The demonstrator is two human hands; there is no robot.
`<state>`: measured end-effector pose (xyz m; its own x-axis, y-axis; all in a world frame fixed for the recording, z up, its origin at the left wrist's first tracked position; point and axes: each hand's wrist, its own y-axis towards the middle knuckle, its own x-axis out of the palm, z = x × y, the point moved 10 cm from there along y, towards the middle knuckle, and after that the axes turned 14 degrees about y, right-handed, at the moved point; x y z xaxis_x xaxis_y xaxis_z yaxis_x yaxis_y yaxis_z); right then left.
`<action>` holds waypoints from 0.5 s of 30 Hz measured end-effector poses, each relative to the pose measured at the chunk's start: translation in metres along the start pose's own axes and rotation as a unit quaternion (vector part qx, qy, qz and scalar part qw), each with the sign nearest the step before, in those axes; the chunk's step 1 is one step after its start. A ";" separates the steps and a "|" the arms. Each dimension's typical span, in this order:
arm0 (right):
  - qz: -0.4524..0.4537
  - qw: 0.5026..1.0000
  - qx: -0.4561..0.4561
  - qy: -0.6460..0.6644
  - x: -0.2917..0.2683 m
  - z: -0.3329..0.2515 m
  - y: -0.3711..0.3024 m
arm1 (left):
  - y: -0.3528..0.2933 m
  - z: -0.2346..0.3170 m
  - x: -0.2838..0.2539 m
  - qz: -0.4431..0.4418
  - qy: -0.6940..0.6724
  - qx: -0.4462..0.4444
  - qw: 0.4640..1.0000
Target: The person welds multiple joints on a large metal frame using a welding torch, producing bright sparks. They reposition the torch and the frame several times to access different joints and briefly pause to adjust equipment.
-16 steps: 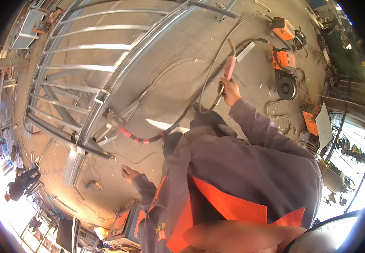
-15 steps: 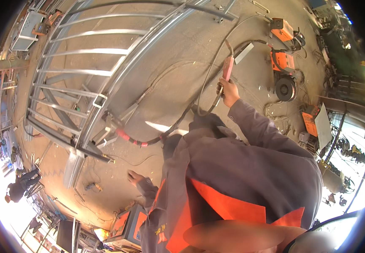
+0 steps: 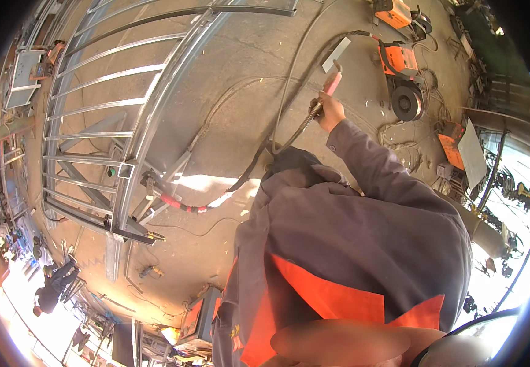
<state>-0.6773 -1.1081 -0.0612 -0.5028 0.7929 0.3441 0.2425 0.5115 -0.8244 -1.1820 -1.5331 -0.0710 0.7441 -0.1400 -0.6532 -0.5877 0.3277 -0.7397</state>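
My right hand (image 3: pixel 331 112) is closed round the lower end of a welding torch (image 3: pixel 333 82) with a pinkish-red handle. The torch is tilted up and away, and its bent neck ends near a flat pale metal strip (image 3: pixel 336 55). From below my hand a spring-sleeved cable (image 3: pixel 304 125) runs down and loops close to my dark trousers. My left hand is out of sight, hidden by my grey jacket (image 3: pixel 350 226) with its orange lining. To the left stands a welded frame of shiny square steel tubes (image 3: pixel 133 137) with several parallel bars; neither hand is seen touching it.
Orange welding machines (image 3: pixel 399 60) stand at the far right, beside a black wire spool (image 3: pixel 407 101). A dark cable with red bands (image 3: pixel 185 207) lies across the floor. Another person (image 3: pixel 54 287) is at the lower left. An orange-grey cabinet (image 3: pixel 200 315) stands near me.
My left hand has gone out of view behind the jacket. The view has shifted, with frame and machines displaced leftward. My right hand still holds the torch.
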 end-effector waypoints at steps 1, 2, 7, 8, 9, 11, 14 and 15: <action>0.005 1.000 -0.003 0.024 -0.006 -0.006 0.000 | 0.004 0.008 -0.001 0.000 0.001 0.007 1.000; 0.001 0.999 -0.008 0.043 -0.010 -0.015 0.000 | 0.006 0.014 -0.001 -0.002 -0.002 0.015 1.000; 0.004 0.992 -0.034 0.118 -0.038 -0.059 -0.005 | 0.020 0.034 0.005 -0.015 -0.005 0.040 0.999; 0.010 0.992 -0.036 0.118 -0.042 -0.066 -0.006 | 0.021 0.035 0.008 -0.019 -0.005 0.041 0.999; 0.009 0.992 -0.038 0.118 -0.043 -0.075 -0.006 | 0.022 0.035 0.012 -0.022 -0.007 0.041 0.999; -0.001 0.991 -0.038 0.131 -0.039 -0.089 -0.004 | 0.019 0.031 0.020 -0.027 -0.010 0.033 0.999; 0.020 0.988 -0.028 0.147 -0.033 -0.103 0.013 | 0.006 0.019 0.034 -0.038 -0.003 0.011 0.999; 0.032 0.988 -0.024 0.151 -0.030 -0.107 0.027 | -0.001 0.015 0.039 -0.042 0.002 0.003 0.999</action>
<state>-0.5673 -1.0825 -0.0454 -0.2173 0.8828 0.4164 0.3090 0.4669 -0.8286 -1.1478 -1.5247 -0.0928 0.7900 -0.1708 -0.5889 -0.5210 0.3193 -0.7916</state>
